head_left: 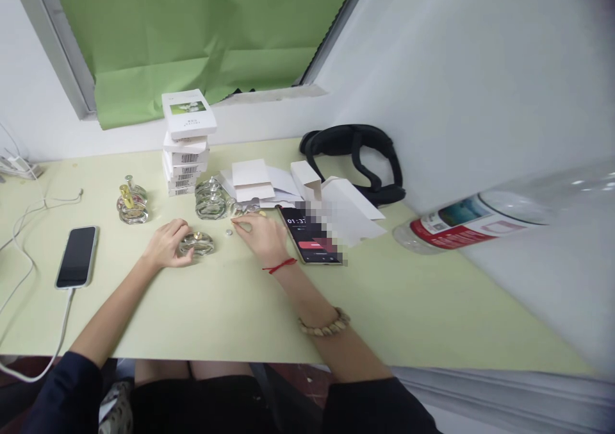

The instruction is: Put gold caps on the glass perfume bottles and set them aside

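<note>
My left hand point(169, 244) is closed around the side of a small clear glass perfume bottle point(200, 245) with a gold-coloured neck, resting on the table. To its right, my right hand point(263, 236) has its thumb and fingertips drawn together, and whatever they may hold is too small to make out. Just below those fingertips lies a small silver ring-like part point(229, 233). Behind them is a cluster of small shiny silver parts point(245, 206), partly covered by the hand. More clear glass bottles point(210, 200) stand close together behind the held one.
Two perfume bottles with spray tops point(133, 211), a charging phone point(77, 258) and cables are on the left. White boxes point(185, 158) stand stacked at the back. Opened white cartons point(252, 181), a lit phone point(312, 238), a black headset strap point(355, 165) and a plastic bottle point(451, 225) are rightward.
</note>
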The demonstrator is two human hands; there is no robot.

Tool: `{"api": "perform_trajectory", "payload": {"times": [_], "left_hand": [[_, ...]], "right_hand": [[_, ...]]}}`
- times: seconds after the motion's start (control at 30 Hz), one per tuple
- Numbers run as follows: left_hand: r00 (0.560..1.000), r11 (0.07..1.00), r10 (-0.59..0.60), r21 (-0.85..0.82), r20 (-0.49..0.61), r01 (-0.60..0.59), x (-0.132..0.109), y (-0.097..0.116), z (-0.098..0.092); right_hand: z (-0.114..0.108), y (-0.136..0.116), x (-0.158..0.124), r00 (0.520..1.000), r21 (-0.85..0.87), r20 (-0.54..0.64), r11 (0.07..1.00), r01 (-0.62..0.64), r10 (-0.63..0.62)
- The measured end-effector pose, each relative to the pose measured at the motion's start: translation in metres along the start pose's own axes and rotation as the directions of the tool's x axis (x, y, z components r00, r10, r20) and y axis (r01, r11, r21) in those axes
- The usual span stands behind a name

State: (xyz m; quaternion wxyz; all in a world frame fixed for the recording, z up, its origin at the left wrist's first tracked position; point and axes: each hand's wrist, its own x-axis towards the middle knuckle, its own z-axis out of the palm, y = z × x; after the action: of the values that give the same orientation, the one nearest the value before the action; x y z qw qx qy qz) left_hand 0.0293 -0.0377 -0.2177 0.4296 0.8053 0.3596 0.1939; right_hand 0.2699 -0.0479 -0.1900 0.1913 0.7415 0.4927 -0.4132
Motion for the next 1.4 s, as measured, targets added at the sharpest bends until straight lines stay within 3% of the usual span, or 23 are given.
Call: {"api": "perform_trajectory", "payload": {"times": [0.13,0.2,0.27,0.33,0.4,0.67,0.93,1.23,1.4], "left_hand": [[0.999,0.999,-0.032,0.019,0.042,0.031,0.000,0.001,0.003],[0.994,0.997,-0.070,0.025,0.088,0.068,-0.001,0.001,0.004],[0.986,0.994,-0.105,0.027,0.129,0.102,-0.002,0.001,0.005],[0.981,0.993,-0.113,0.035,0.159,0.109,-0.003,0.001,0.006],[0.979,0.995,-0.095,0.048,0.178,0.088,-0.002,0.001,0.005],[0.990,0.999,-0.027,0.023,0.139,0.024,0.000,0.003,0.003],[0.995,1.000,-0.015,-0.001,0.103,0.015,0.000,0.004,0.003],[0.995,1.000,-0.018,-0.015,0.095,0.020,0.001,0.005,0.004],[0.995,1.000,-0.019,-0.014,0.096,0.020,0.002,0.005,0.003]], "right_hand": [[0.004,-0.002,-0.001,0.967,0.211,-0.236,0.967,0.144,-0.093],[0.006,-0.008,-0.004,0.932,0.431,-0.333,0.856,0.283,-0.141],[0.008,-0.016,-0.009,0.909,0.617,-0.382,0.686,0.386,-0.168],[0.010,-0.026,-0.015,0.898,0.704,-0.404,0.566,0.428,-0.177],[0.010,-0.035,-0.022,0.887,0.725,-0.421,0.517,0.456,-0.192],[0.012,-0.046,-0.033,0.845,0.650,-0.416,0.539,0.535,-0.336],[0.012,-0.047,-0.034,0.864,0.663,-0.353,0.556,0.502,-0.360],[0.014,-0.047,-0.033,0.834,0.639,-0.417,0.536,0.551,-0.361],[0.014,-0.047,-0.033,0.851,0.638,-0.394,0.563,0.525,-0.347]]}}
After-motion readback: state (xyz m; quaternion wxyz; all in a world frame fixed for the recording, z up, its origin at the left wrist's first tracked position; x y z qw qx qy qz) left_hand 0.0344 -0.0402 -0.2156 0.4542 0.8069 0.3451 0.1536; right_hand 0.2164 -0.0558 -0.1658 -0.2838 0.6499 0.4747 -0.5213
